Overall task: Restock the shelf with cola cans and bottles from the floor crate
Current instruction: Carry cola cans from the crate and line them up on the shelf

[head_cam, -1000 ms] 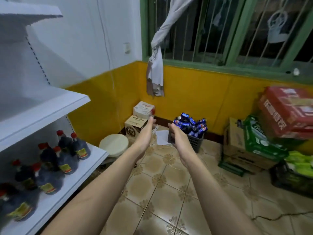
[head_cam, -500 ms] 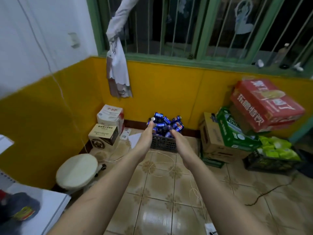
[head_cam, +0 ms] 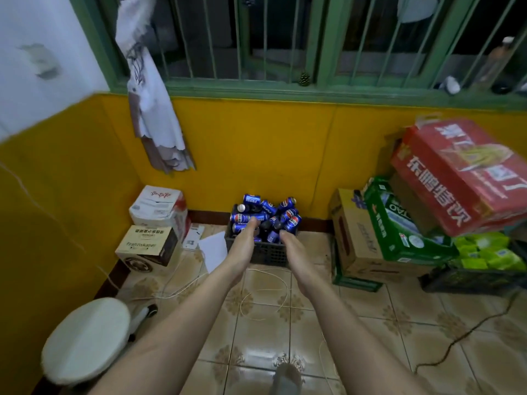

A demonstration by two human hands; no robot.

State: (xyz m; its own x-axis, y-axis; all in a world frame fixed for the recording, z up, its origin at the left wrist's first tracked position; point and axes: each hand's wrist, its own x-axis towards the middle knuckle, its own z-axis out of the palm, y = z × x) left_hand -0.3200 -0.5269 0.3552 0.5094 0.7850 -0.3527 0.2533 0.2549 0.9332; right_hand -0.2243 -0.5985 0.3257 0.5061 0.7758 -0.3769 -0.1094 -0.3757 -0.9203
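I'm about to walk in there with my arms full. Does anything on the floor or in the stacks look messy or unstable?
Yes. The cola cans are heaped at all angles above the crate rim. Loose cords loop across the tiles in front of it. The red carton sits tilted on the right-hand stack.

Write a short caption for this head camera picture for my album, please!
Two open hands, left hand and right hand, reach toward a black crate of cola cans.
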